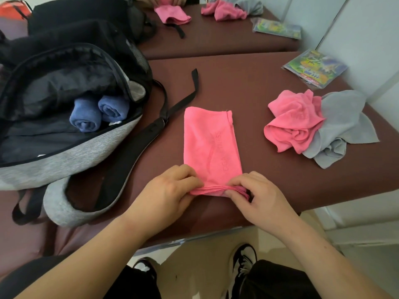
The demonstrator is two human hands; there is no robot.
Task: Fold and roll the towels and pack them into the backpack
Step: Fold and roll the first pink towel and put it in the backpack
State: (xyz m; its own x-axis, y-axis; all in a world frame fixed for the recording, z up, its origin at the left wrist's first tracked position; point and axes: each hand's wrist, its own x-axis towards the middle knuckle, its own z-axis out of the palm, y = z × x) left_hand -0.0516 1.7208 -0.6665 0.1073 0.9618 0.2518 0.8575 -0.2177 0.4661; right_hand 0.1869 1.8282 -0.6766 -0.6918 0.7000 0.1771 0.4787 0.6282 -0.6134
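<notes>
A pink towel [210, 143] lies folded into a long strip on the maroon table [248, 83], its near end curled into a small roll. My left hand [170, 188] pinches the left side of that roll and my right hand [257, 190] pinches the right side. To the left, a grey and black backpack [71, 152] lies open with two rolled blue towels [97, 113] inside. A crumpled pink towel [293, 121] and a crumpled grey towel [345, 126] sit in a heap at the right.
The backpack's black straps [183, 100] trail across the table beside the folded towel. A plastic packet [315, 67] lies at the far right corner. A mirror at the back repeats the scene. The table's front edge runs just below my hands.
</notes>
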